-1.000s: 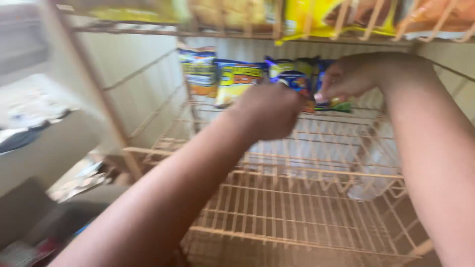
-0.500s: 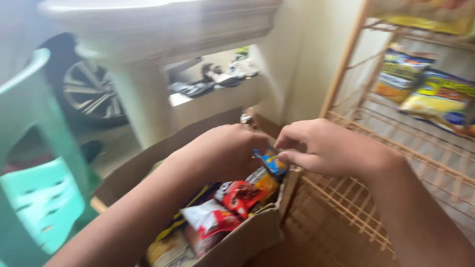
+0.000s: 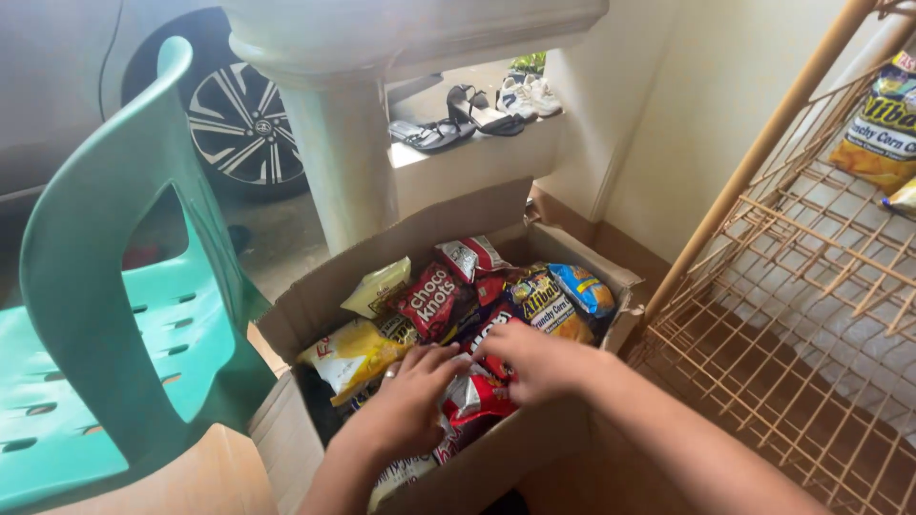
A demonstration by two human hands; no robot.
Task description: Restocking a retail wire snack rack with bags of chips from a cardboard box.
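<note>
An open cardboard box (image 3: 315, 305) stands on the floor, filled with several snack packets. Among them are a yellow one (image 3: 353, 353), a dark red one (image 3: 434, 300) and a blue-and-yellow one (image 3: 563, 300). Both my hands reach down into it. My left hand (image 3: 410, 396), with a ring on one finger, lies with its fingers stretched over the packets near the box's front. My right hand (image 3: 534, 362) rests on red packets (image 3: 477, 401) beside it, fingers touching my left hand's fingertips. Whether it grips a packet is hidden under the palm.
A tan wire rack (image 3: 763, 315) stands right of the box, with a yellow snack bag (image 3: 883, 124) on an upper shelf. A green plastic chair (image 3: 95, 286) is at the left. Behind are a pale pillar (image 3: 343, 162), shoes (image 3: 477, 110) on a ledge and a car wheel (image 3: 234, 110).
My view swung from the rack shelf, where both hands were at hanging packets, down and left to the box. Both hands now sit lower among the packets.
</note>
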